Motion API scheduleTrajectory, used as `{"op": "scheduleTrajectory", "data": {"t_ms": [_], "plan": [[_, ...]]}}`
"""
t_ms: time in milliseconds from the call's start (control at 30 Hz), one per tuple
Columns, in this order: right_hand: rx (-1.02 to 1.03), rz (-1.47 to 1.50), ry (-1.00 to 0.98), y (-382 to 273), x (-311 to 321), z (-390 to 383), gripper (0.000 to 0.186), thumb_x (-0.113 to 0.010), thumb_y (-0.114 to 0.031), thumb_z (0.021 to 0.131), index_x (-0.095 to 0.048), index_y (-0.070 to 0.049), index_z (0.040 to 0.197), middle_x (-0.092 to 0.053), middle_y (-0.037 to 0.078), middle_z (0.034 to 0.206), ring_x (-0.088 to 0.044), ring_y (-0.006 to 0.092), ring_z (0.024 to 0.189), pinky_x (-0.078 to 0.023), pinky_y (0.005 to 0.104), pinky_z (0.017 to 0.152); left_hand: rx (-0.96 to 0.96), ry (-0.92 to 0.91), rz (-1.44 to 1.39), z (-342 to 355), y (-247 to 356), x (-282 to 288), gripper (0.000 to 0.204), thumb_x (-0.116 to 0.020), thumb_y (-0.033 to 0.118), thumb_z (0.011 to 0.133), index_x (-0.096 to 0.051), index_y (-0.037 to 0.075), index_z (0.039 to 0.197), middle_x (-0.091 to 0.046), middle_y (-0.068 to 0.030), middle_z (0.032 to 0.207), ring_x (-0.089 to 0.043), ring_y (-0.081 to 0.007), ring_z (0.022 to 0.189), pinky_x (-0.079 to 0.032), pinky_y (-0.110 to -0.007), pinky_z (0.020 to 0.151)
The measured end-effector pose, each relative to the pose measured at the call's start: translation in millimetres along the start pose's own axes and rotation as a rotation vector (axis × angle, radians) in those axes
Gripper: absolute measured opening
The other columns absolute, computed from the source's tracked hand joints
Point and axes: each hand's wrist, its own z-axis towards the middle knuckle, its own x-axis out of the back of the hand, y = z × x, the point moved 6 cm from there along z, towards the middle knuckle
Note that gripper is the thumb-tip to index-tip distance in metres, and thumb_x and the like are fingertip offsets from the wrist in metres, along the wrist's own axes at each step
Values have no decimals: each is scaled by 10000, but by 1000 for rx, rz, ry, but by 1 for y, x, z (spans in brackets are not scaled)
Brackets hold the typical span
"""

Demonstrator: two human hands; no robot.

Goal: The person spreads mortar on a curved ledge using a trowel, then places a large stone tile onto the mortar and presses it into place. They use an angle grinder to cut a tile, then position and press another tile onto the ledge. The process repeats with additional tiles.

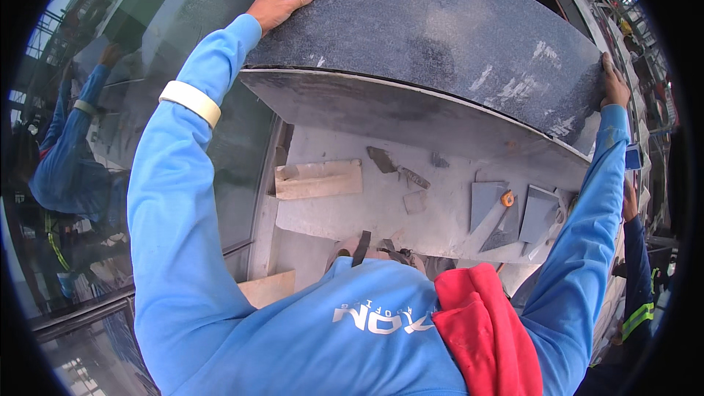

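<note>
My left hand (276, 7) grips the upper left edge of a dark grey slab (411, 18) with pale scuffs and scratches. My right hand (614, 82) holds the slab's right end, fingers along its side. A greyish panel (381, 103) stands beneath the slab's near edge. A cream roll of tape (187, 99) circles my left forearm, and a red cloth (488, 334) hangs on my right shoulder.
Below lies a pale dusty floor (345, 213) with a beige offcut (317, 180), several grey pieces (484, 205) and an orange tape measure (507, 198). A glass wall (238, 180) runs along my left. At right is a co-worker's arm (634, 279) with a reflective stripe.
</note>
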Motion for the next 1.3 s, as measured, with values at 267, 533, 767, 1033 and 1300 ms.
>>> {"op": "scheduleTrajectory", "data": {"t_ms": [267, 533, 767, 1033, 1300], "plan": [[-34, -17, -145, 17, -60, 6, 844, -862, -656, 709, -705, -97, 1322, -581, 199, 1450, -524, 348, 1366, -378, 445, 1152, 65, 89, 69, 14, -39, -2, 982, -750, 608, 867, -442, -88, 1489, -533, -309, 1444, -544, -386, 1348, -423, -446, 1149], [64, -138, -191, 34, -75, 26, 676, -779, -563, 787, -702, -135, 1304, -634, 154, 1377, -542, 342, 1310, -363, 432, 1127, 138, -6, 12, 21, -38, -7, 967, -745, 561, 901, -396, -102, 1512, -489, -260, 1511, -441, -334, 1439, -304, -435, 1209], [471, -674, -304, 24, -99, 15, 444, -582, -362, 974, -635, -85, 1317, -713, 143, 1227, -667, 322, 1114, -487, 390, 972, 213, -36, 74, 22, -35, -3, 1016, -741, 575, 898, -338, -101, 1540, -454, -288, 1529, -411, -355, 1460, -292, -441, 1214], [448, -708, -363, 27, -108, 12, 382, -555, -354, 1011, -560, -213, 1365, -750, 125, 1154, -727, 311, 1054, -534, 433, 885, 164, -19, 98, 30, -46, -1, 974, -724, 573, 913, -359, -71, 1546, -472, -279, 1516, -419, -344, 1452, -294, -433, 1210], [624, -954, -400, 42, -122, 12, 380, -536, -360, 1009, -540, -257, 1374, -756, 121, 1129, -730, 280, 1066, -522, 465, 895, 174, -30, 114, 30, -44, -4, 987, -732, 585, 897, -392, -108, 1512, -504, -304, 1474, -446, -365, 1437, -311, -437, 1211]]}}
